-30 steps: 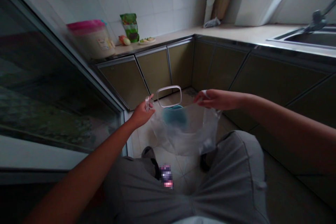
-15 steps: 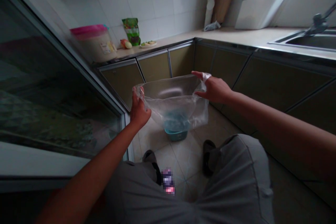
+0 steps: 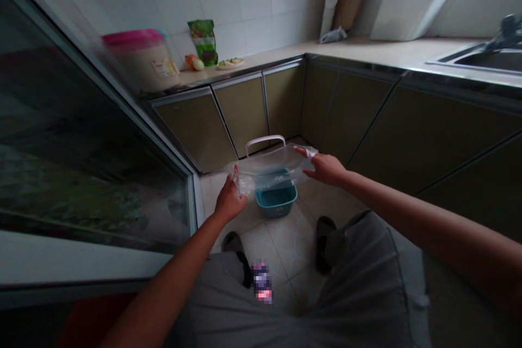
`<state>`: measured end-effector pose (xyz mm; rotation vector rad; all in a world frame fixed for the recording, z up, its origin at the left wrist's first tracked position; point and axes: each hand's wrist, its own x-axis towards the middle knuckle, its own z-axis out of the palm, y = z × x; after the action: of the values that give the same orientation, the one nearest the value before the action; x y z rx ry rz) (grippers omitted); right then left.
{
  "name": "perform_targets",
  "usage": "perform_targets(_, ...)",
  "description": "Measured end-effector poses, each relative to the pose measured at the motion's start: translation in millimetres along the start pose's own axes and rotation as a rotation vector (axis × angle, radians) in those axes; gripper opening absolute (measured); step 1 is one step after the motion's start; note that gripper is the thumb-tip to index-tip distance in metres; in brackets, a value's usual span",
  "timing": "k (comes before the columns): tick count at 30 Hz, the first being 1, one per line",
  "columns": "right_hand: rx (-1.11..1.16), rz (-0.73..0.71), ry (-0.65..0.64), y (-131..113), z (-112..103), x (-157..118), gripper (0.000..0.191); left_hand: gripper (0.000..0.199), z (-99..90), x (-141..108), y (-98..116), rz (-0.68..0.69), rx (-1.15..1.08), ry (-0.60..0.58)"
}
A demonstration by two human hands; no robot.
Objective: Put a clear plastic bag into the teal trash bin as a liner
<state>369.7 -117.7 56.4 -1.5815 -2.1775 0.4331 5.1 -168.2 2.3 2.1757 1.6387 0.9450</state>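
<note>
A clear plastic bag [image 3: 265, 166] stretches between two bare hands above a teal bin [image 3: 276, 205] on a tiled floor [image 3: 285, 250], the left hand [image 3: 231, 196] gripping one side and the right hand [image 3: 326, 167] pinching the other, with a pale handle [image 3: 266, 138] rising behind the bag. Dark slippers [image 3: 325, 244] flank the bin on the near side, while on the counter [image 3: 281, 56] beyond sit a pink-lidded container [image 3: 142, 62], a green pouch [image 3: 203, 43] and a small plate of food [image 3: 230, 64], with a sink [image 3: 493, 60] at right.
</note>
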Motion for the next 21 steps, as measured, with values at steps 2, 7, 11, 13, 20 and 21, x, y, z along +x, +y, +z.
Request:
perform_targets(2, 0.059, 0.028, -0.048, 9, 12, -5, 0.058, 0.101, 11.1, -6, -2, -0.067, -0.097, 0.009)
perform_targets(7, 0.305, 0.335, -0.074, 34, 21, -6, 0.020, 0.050, 26.3, -6, -3, -0.175, -0.311, 0.150)
perform_targets(11, 0.367, 0.505, 0.223, 29, 1, -20, 0.035, 0.010, 25.1, 2, -1, -0.163, -0.222, 0.251)
perform_targets(13, 0.196, 0.412, 0.494, 7, -9, -35, 0.039, 0.009, 22.2, 6, 1, -0.166, -0.237, 0.294)
perform_targets(20, 0.143, -0.121, -0.333, -73, 54, -19, 0.032, 0.017, 24.9, 23, 11, -0.389, -0.833, 0.053)
perform_targets(21, 0.120, -0.097, -0.427, -73, 76, -1, 0.038, 0.022, 27.5, 25, 12, -0.418, -0.890, 0.034)
